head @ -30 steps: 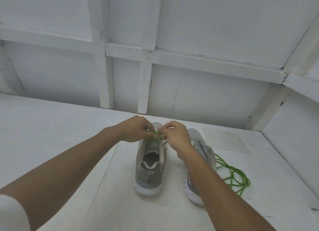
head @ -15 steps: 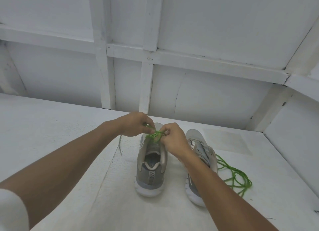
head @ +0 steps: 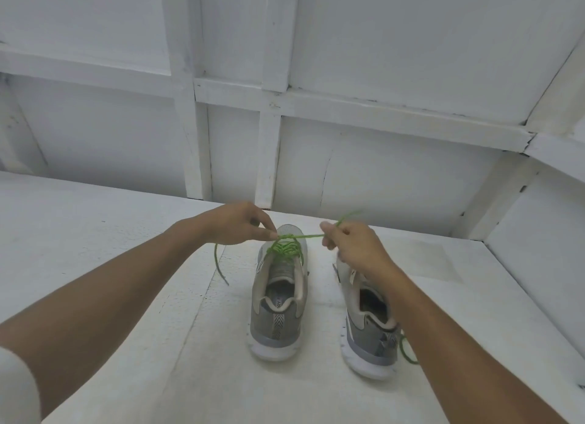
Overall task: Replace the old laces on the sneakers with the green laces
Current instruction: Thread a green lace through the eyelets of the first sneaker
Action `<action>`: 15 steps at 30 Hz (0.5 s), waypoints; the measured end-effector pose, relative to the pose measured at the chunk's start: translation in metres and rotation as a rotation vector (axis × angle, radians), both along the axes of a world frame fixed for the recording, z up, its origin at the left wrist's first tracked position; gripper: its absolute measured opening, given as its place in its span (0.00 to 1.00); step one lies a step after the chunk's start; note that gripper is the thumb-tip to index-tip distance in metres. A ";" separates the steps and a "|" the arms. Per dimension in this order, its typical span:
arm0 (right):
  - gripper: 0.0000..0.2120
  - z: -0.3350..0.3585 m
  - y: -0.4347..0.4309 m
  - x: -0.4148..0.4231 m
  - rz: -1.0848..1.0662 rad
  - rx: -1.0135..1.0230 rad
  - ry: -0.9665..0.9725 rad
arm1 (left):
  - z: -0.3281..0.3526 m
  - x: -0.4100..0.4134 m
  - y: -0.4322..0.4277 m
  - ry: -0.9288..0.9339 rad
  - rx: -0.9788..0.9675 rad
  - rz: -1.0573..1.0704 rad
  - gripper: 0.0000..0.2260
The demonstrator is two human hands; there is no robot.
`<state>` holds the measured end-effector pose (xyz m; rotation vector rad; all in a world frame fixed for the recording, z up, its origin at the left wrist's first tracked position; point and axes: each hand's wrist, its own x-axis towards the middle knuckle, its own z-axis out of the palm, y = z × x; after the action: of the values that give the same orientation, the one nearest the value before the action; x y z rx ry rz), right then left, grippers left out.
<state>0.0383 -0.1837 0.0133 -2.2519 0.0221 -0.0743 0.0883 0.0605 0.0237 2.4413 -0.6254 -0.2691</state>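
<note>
Two grey sneakers stand side by side on the white floor, heels toward me. The left sneaker (head: 278,309) carries a green lace (head: 285,249) threaded across its upper. My left hand (head: 240,224) pinches the lace at the top of that shoe, and one loose end hangs down to its left. My right hand (head: 351,243) pinches the other end and holds it taut out to the right, the tip sticking up past the fingers. My right forearm crosses over the right sneaker (head: 367,325) and hides much of it. A bit of a second green lace (head: 406,354) shows beside that shoe's heel.
The white floor (head: 126,297) is boxed in by white panelled walls (head: 380,176) at the back and on the right. A seam in the floor runs diagonally left of the left sneaker.
My hands were together over the left sneaker's tongue. The right hand has moved out to the right, drawing the green lace tight, while the left stays at the shoe. The view has shifted slightly.
</note>
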 end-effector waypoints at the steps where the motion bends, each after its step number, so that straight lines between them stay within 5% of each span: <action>1: 0.22 0.002 -0.006 0.002 0.009 -0.175 -0.013 | -0.001 0.001 0.003 0.009 0.002 0.004 0.08; 7: 0.19 -0.006 -0.023 0.005 -0.044 -0.774 0.030 | -0.021 0.012 0.028 0.057 0.076 0.050 0.05; 15: 0.14 -0.011 -0.021 0.006 -0.088 -0.835 0.106 | -0.037 0.013 0.041 0.115 0.090 0.079 0.07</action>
<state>0.0448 -0.2048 0.0028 -3.0874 0.1757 -0.0086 0.1014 0.1012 -0.0138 2.5088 -0.4751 -0.4097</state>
